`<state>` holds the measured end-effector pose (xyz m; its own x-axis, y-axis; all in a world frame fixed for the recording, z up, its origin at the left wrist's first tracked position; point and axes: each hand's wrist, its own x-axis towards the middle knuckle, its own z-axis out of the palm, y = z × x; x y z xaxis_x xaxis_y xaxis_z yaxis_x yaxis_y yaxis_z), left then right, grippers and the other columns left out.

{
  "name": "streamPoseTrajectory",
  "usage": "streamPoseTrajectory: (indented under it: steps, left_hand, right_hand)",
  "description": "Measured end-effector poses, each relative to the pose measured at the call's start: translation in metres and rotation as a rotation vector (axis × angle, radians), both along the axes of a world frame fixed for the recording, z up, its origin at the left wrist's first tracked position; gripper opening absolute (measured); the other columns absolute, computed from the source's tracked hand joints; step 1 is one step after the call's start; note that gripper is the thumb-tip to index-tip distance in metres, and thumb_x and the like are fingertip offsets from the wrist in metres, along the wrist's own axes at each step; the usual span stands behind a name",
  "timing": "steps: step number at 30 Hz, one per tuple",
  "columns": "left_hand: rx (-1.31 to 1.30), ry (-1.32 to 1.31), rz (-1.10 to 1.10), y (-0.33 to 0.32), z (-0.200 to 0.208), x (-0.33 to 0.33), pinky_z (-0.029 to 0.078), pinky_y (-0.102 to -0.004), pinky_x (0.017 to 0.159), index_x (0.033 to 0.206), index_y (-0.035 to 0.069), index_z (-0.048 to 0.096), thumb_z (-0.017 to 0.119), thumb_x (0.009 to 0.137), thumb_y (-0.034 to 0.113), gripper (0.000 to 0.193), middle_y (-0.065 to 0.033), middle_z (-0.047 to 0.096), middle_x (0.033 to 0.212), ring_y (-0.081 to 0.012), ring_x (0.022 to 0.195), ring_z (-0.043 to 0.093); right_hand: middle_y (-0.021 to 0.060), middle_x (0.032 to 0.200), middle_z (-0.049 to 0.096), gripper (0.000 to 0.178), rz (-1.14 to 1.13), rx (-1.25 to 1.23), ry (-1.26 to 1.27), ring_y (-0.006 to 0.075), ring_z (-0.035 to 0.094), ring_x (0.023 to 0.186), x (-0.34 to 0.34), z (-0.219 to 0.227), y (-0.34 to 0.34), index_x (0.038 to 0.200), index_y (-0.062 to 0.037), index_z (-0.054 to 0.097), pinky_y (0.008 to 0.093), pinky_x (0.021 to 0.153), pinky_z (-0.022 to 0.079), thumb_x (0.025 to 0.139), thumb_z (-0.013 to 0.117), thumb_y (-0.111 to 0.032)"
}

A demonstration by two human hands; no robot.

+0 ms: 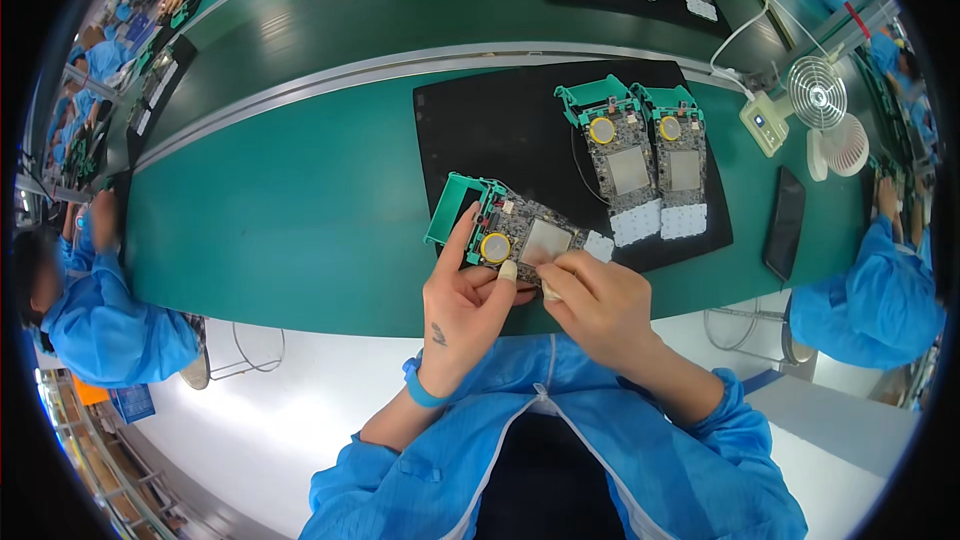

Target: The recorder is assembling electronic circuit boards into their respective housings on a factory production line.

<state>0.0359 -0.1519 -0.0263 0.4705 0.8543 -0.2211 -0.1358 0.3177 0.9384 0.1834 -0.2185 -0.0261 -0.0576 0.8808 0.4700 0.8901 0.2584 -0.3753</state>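
Left hand (465,300) and right hand (610,306) hold circuit board (522,228), apparently crossing mat's (490,125) edge.

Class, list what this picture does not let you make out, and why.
In the head view:
- Held board: underside, facing away from the camera; part of its near edge, covered by both hands.
- Right hand: whether it pinches anything, hidden by its own fingers.
- Left hand: lower fingertips, hidden by the board.
- Battery: any markings, too small.
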Motion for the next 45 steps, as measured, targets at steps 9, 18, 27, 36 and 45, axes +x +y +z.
streamPoseTrajectory:
  steps: [9,18,27,36,45]
  left_hand:
    - [0.0,0.043,0.034,0.004,0.001,0.004,0.055,-0.0264,0.073,0.14,0.001,0.024,0.049,0.079,-0.011,0.067,-0.0166,0.066,0.094,-0.0166,0.082,0.066]
    - [0.09,0.15,0.024,0.006,-0.001,0.001,0.046,-0.0151,0.059,0.139,0.002,0.03,0.053,0.076,-0.007,0.068,-0.0113,0.066,0.086,-0.0043,0.067,0.06]
    - [0.083,0.136,0.026,0.007,-0.004,0.002,0.048,-0.0166,0.061,0.138,0.002,0.03,0.053,0.076,-0.007,0.066,-0.0121,0.066,0.087,-0.0064,0.069,0.061]
    - [0.091,-0.019,0.069,0.003,-0.005,0.013,0.048,-0.0172,0.059,0.14,0.004,0.022,0.049,0.079,-0.01,0.068,-0.0173,0.062,0.101,-0.0079,0.072,0.061]
    - [0.234,0.197,0.044,0.03,-0.01,0.007,0.046,-0.0178,0.052,0.134,0.002,0.023,0.055,0.074,-0.007,0.069,-0.0137,0.061,0.094,-0.008,0.065,0.06]
  right_hand:
    - [0.0115,0.077,0.06,0.032,-0.151,-0.263,0.545,0.0299,0.062,0.065,-0.015,0.002,-0.006,0.107,-0.0034,0.046,0.0338,0.057,0.05,0.079,0.06,-0.009]
    - [0.0067,0.052,0.054,0.026,-0.174,-0.285,0.087,0.0251,0.058,0.044,-0.03,-0.006,0.005,0.096,-0.0058,0.05,0.0353,0.042,0.044,0.079,0.063,-0.02]
    - [0.0069,0.05,0.053,0.024,-0.095,-0.296,0.164,0.0259,0.056,0.042,-0.011,-0.006,0.006,0.092,-0.0068,0.051,0.0359,0.039,0.042,0.077,0.064,-0.019]
    - [0.0048,0.047,0.052,0.023,-0.161,-0.293,0.06,0.0261,0.056,0.041,-0.019,-0.002,0.007,0.092,-0.0076,0.052,0.0358,0.039,0.042,0.077,0.064,-0.018]
    - [0.0134,0.102,0.051,0.041,0.175,-0.246,0.263,0.0282,0.054,0.089,0.015,0.003,0.023,0.109,0.0003,0.053,0.0338,0.071,0.048,0.069,0.06,0.006]
